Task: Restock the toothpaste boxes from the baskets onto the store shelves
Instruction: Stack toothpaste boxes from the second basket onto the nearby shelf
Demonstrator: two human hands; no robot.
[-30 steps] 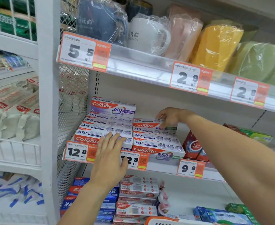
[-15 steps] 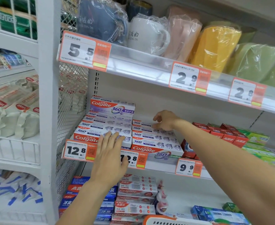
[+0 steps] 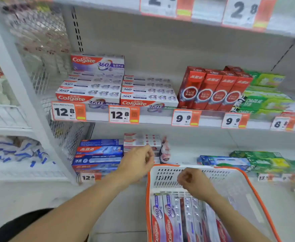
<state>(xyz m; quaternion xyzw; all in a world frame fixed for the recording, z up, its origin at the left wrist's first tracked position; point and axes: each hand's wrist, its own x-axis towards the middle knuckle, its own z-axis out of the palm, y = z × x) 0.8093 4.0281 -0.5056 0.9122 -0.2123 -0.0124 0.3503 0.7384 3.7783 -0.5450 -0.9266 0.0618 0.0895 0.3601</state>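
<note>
Purple-and-white Colgate 360 toothpaste boxes (image 3: 171, 219) lie side by side in a white basket with an orange rim (image 3: 234, 182) at the bottom right. More Colgate 360 boxes (image 3: 118, 89) sit in two stacks on the middle shelf (image 3: 153, 119), above the 12.8 price tags. My left hand (image 3: 136, 165) hovers just left of the basket's far corner, in front of the lower shelf, fingers loosely curled and holding nothing. My right hand (image 3: 192, 180) hangs over the basket above the boxes, fingers curled under, also holding nothing.
Red toothpaste boxes (image 3: 213, 88) stand upright right of the Colgate stacks, with green boxes (image 3: 265, 95) beyond them. Blue boxes (image 3: 99, 152) and green boxes (image 3: 258, 159) lie on the lower shelf. A white wire mesh divider (image 3: 44, 81) bounds the shelves on the left.
Both hands have left the Colgate stacks on the middle shelf and dropped down to the basket. The view has tilted down, bringing the basket and its boxes into sight.
</note>
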